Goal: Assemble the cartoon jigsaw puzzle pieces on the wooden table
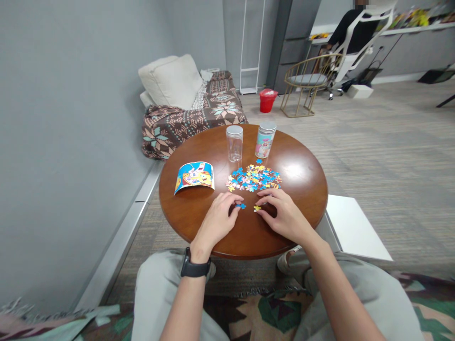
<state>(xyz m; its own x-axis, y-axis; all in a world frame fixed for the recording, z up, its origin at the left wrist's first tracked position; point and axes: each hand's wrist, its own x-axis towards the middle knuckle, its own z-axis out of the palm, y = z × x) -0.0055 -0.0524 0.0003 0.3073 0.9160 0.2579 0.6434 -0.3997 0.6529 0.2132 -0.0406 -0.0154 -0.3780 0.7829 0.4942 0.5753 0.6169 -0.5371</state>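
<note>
On the round brown table [249, 237] my left hand [221, 214] pinches a blue jigsaw puzzle piece [243, 206] between thumb and fingertips. To its right, my right hand [282, 213] has its thumb and fingers closed on a yellow jigsaw puzzle piece [257, 208]. The two pieces are a short gap apart. Just beyond both hands lies a loose pile of puzzle pieces [254, 177] in blue, yellow and pink. A curved picture sheet [195, 176] with a cartoon print on blue rests to the left of the pile.
Behind the pile stand a clear jar [234, 144] with a silver lid and a printed jar [265, 140]. A patterned sofa [199, 113] is beyond the table. A white box [357, 227] sits at the right. Farther back are a red bin [267, 102] and a seated person [344, 28].
</note>
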